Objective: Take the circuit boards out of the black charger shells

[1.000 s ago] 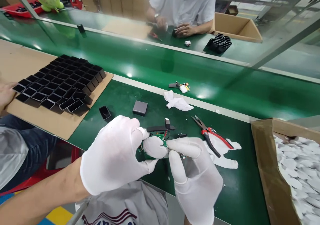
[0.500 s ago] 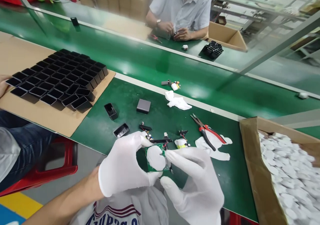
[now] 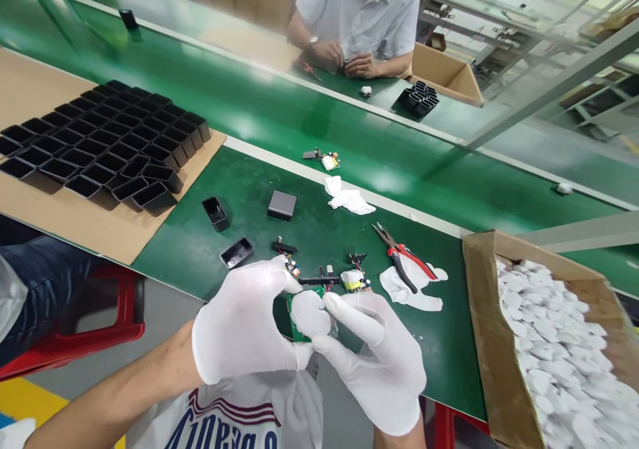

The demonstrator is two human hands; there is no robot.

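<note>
My gloved left hand [image 3: 247, 319] is closed on a green circuit board [image 3: 298, 334], its thumb and fingers at the board's left side and edges. A flat, rounded piece of white putty [image 3: 309, 312] covers most of the board's face. At its right edge, my gloved right hand [image 3: 372, 349] pinches the putty between thumb and fingertips. Just beyond my hands lie a black bar-shaped part [image 3: 319, 280] and a small electronic assembly with a white pad [image 3: 355, 280]. Red-and-black pliers [image 3: 403, 256] rest on a crumpled white glove [image 3: 399, 289].
A cardboard box of white putty pieces [image 3: 476, 329] stands at right. Rows of black housings [image 3: 110, 140] sit on cardboard at left. Several dark case parts [image 3: 282, 205] and another white glove [image 3: 349, 199] lie ahead. Across the bench, a co-worker's hands [image 3: 362, 65] handle a small part.
My right thumb and fingers have come in closer to the putty and now touch its right edge. The left hand keeps its hold on the board. The view has shifted slightly.
</note>
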